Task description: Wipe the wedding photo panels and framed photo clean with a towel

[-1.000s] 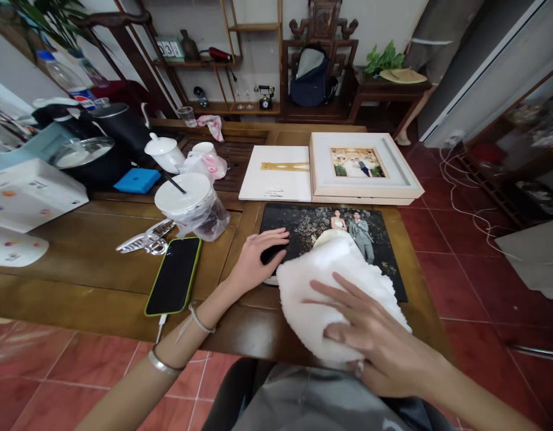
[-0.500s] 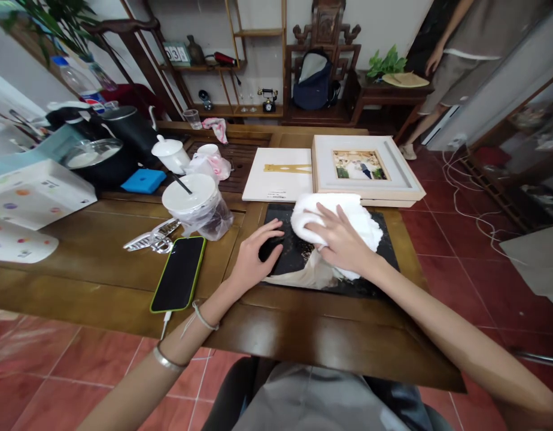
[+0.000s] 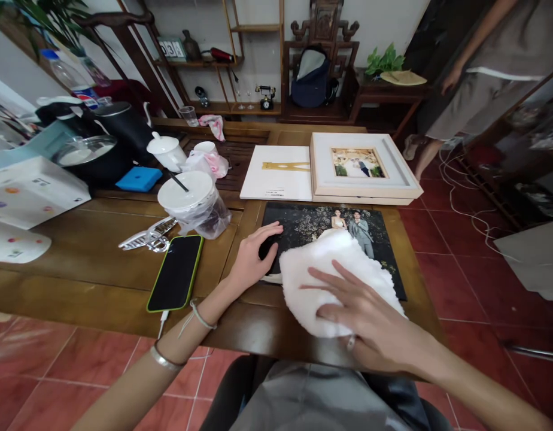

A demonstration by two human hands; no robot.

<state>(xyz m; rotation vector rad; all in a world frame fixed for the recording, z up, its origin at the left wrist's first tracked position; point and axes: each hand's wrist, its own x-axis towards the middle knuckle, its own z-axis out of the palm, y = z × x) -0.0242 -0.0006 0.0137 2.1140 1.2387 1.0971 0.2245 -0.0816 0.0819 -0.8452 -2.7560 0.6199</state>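
A dark photo panel (image 3: 298, 224) with a couple in wedding clothes lies flat near the table's front edge. Across its lower half is spread a fluffy white towel (image 3: 303, 257), hiding part of the picture. My right hand (image 3: 348, 299) presses on the towel and holds it, fingers partly spread over the cloth. At the panel's left edge rests my left hand (image 3: 255, 254), fingers stretched out and thumb apart, with nothing held. Behind the panel lie a white board (image 3: 254, 179) with a gold design and a white box frame (image 3: 366, 194) holding a small photo.
To the left lie a phone (image 3: 178, 272) on a cable, a silver hair clip (image 3: 146, 236) and a lidded cup (image 3: 187, 194) with a straw. Farther back are a teapot (image 3: 166, 152), a blue box (image 3: 139, 178) and a dark pot (image 3: 90, 161). Another person (image 3: 496, 66) stands at the right.
My right hand has drawn the towel down toward me, uncovering the couple at the panel's top. My left hand stays at the left edge. The person at the right has shifted.
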